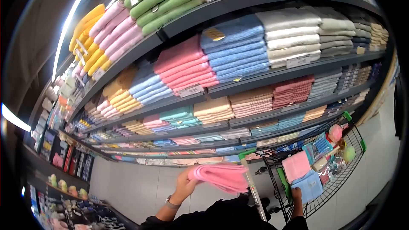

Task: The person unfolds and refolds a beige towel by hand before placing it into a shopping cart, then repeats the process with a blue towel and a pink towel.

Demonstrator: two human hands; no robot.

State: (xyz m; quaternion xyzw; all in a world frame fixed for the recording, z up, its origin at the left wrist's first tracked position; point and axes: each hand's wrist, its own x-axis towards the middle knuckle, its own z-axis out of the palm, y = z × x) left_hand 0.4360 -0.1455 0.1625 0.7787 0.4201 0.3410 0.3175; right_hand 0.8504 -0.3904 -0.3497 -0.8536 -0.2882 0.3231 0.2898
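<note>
My left hand (185, 186), with a watch on its wrist, is closed around one end of a folded pink towel (220, 177). The towel is held out over the floor in front of the shelves, its free end pointing right and slightly blurred. At the shopping cart (346, 178), my right hand (297, 195) is at the lower left edge of a folded light blue towel (308, 185) and appears to grip it; its fingers are partly hidden. A folded pale pink towel (296, 166) lies in the cart just beyond the blue one.
Tall shelves (251, 81) of folded towels in many colours curve across the front, with price tags along their edges. In the cart are a blue packet (317, 148), a pink puff (335, 133) and a green one (349, 154). More goods stand on racks at left.
</note>
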